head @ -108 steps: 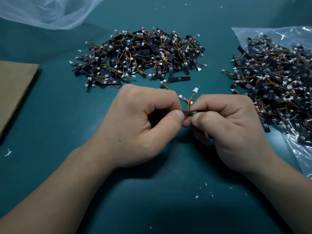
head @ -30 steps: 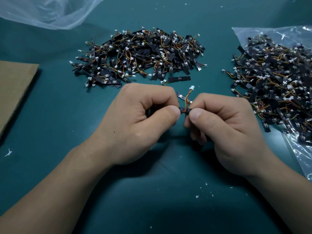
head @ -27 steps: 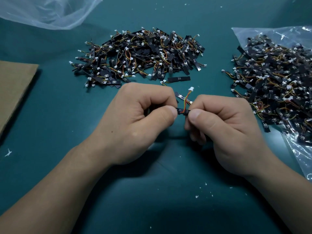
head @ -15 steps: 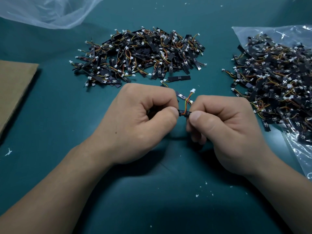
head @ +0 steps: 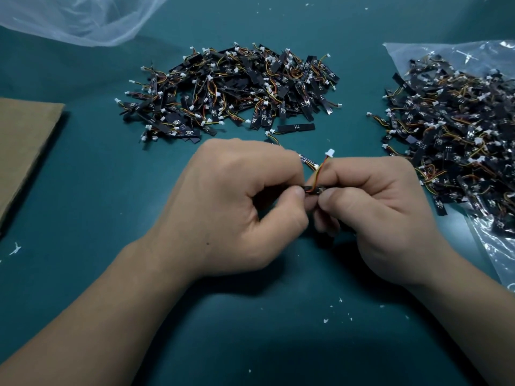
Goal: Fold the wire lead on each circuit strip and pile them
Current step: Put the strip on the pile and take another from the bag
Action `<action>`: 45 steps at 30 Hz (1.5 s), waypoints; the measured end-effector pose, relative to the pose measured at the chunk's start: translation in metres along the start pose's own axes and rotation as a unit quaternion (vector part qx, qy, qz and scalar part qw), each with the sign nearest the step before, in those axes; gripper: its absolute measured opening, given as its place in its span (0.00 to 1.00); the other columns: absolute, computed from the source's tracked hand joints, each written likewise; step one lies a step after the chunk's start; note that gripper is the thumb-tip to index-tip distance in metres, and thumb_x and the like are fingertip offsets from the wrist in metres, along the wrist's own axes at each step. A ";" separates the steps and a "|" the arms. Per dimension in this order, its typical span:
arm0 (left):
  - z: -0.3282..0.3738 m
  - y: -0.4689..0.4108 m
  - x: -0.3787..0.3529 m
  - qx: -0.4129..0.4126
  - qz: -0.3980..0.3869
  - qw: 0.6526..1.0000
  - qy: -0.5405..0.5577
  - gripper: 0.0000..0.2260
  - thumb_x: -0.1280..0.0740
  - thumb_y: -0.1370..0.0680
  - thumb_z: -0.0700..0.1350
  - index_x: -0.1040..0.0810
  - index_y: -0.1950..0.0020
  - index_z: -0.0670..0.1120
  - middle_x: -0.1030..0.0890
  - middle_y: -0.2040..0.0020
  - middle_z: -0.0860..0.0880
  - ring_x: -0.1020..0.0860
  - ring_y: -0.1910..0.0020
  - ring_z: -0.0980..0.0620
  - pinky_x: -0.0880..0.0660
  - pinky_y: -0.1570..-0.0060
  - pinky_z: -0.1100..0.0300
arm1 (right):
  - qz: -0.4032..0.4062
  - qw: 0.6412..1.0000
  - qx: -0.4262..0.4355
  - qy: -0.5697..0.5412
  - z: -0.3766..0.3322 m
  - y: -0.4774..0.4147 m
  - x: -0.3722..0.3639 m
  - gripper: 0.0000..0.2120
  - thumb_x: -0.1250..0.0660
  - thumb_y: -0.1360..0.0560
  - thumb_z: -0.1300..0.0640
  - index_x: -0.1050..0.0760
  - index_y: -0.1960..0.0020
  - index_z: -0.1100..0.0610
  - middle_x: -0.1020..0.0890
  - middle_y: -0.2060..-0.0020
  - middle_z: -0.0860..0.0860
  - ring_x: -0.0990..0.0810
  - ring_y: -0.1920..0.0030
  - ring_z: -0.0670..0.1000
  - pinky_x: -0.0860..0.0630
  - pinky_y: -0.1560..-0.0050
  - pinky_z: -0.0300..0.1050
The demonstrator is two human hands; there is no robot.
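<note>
Between the two hands, the left hand [head: 234, 210] and right hand [head: 381, 218] each pinch an end of one circuit strip [head: 313, 190], its wire lead [head: 320, 171] sticking up behind the thumbs. Bent too sharply, the lead could likely tear loose where it joins the strip.

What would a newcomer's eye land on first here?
Two bare hands at centre, left hand and right hand, pinch one black circuit strip between them, its coloured wire lead sticking up. Behind them lies a big pile of strips; another heap sits on a plastic bag at the right.
</note>
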State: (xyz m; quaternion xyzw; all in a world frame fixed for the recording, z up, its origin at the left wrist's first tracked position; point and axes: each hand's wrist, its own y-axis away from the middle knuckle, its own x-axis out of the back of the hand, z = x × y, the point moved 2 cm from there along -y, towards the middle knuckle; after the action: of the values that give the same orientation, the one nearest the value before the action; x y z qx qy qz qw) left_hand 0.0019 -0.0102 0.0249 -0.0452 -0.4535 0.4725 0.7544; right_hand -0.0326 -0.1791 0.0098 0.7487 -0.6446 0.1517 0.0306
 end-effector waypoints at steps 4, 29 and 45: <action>-0.002 -0.001 0.001 0.014 0.011 1.000 0.013 0.11 0.37 0.26 0.43 0.23 0.66 0.41 0.30 0.72 0.50 0.32 0.71 0.51 0.36 0.69 0.60 | 0.008 1.000 0.008 0.019 -0.002 0.000 0.000 0.17 0.39 0.27 0.69 0.21 0.66 0.50 0.22 0.74 0.45 0.28 0.73 0.45 0.31 0.72 0.43; -0.025 -0.002 0.001 0.148 0.169 0.970 0.093 0.08 0.35 0.21 0.41 0.19 0.47 0.50 0.20 0.60 0.55 0.27 0.68 0.50 0.29 0.66 0.58 | 0.207 0.974 0.034 0.086 0.008 -0.003 0.006 0.11 0.36 0.18 0.55 0.25 0.36 0.50 0.21 0.62 0.47 0.26 0.67 0.46 0.28 0.63 0.36; -0.023 -0.001 -0.006 0.195 0.052 0.979 0.040 0.11 0.33 0.21 0.56 0.19 0.41 0.56 0.20 0.59 0.58 0.23 0.65 0.53 0.29 0.63 0.65 | 0.154 0.911 -0.026 0.381 0.008 -0.001 0.003 0.05 0.40 0.18 0.49 0.31 0.52 0.47 0.27 0.55 0.44 0.28 0.53 0.49 0.29 0.53 0.53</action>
State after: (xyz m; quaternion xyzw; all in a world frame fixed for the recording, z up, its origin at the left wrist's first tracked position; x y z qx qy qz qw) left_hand 0.0188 -0.0071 0.0082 0.0604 -0.3194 0.5886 0.7402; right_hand -0.0296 -0.1836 0.0030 0.5245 -0.6948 0.4114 0.2700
